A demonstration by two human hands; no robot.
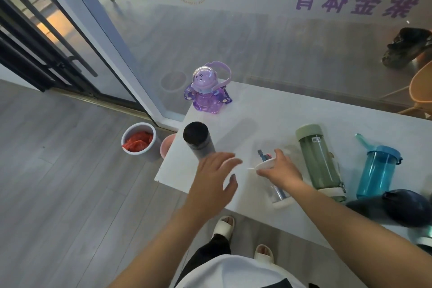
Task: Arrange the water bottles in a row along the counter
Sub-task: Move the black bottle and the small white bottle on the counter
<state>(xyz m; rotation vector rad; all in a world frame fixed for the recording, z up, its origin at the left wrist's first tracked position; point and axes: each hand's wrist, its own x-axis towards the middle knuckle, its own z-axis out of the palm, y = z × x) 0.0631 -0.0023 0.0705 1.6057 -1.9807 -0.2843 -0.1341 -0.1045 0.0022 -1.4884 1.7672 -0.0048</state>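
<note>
White counter (268,110) runs along a frosted glass wall (233,42) with purple lettering, grey plank floor (58,194) below, and we're looking straight down at it. Nearest us, a dark navy rounded object (397,210) sits at the right front edge; what it is, hard to say. Two bare arms reach in over the front edge. Left hand (215,177) is spread wide, fingers apart, palm down, gripping nothing, hovering just beside the black flask (198,140). Right hand (280,170) is wrapped around the white rim of a clear bottle (275,184), fingers closed on its top, a blue straw visible inside, the bottle's base near the front edge. Just right of it stands a tall green bottle (320,161) with a pale green cap, and beyond that to the right a blue bottle (376,173) with its spout flipped up. Those three make a rough line along the front. The black flask stands upright at the counter's left end, close to the edge. Farther back, near the corner by the glass, a purple character bottle (205,89) with a domed lid and looped strap stands alone, well apart from the others. Down on the floor left of the counter, a grey bin (140,142) holds something red, with a pink tub (167,146) tucked beside it.
</note>
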